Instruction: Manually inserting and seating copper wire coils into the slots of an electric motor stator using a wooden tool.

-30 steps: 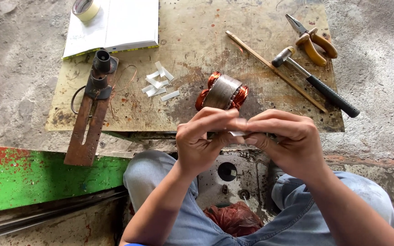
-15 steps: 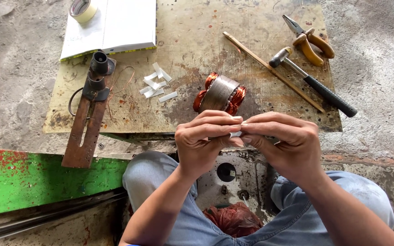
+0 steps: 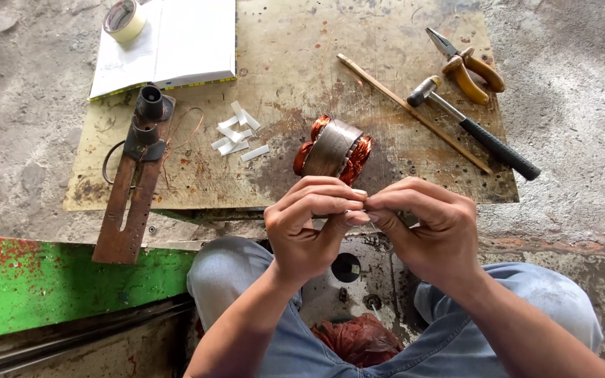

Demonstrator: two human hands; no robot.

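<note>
My left hand (image 3: 311, 225) and my right hand (image 3: 428, 227) meet fingertip to fingertip over my lap, pinching a small white strip (image 3: 358, 208) between them; most of it is hidden by the fingers. Just beyond the hands, a motor stator (image 3: 332, 149) with a grey steel core and copper windings lies on the worn wooden board (image 3: 295, 63). Several loose white strips (image 3: 236, 134) lie on the board to the left of the stator.
A rusty metal bar with a black tube fitting (image 3: 136, 178) lies at the board's left edge. An open white book (image 3: 169, 45) and a tape roll (image 3: 124, 19) sit at the back left. A thin stick (image 3: 407, 110), hammer (image 3: 477, 129) and pliers (image 3: 467, 66) lie right. Green-painted metal (image 3: 64, 287) is at the lower left.
The hands stay together on the strip, with only small finger shifts. The view has drifted slightly.
</note>
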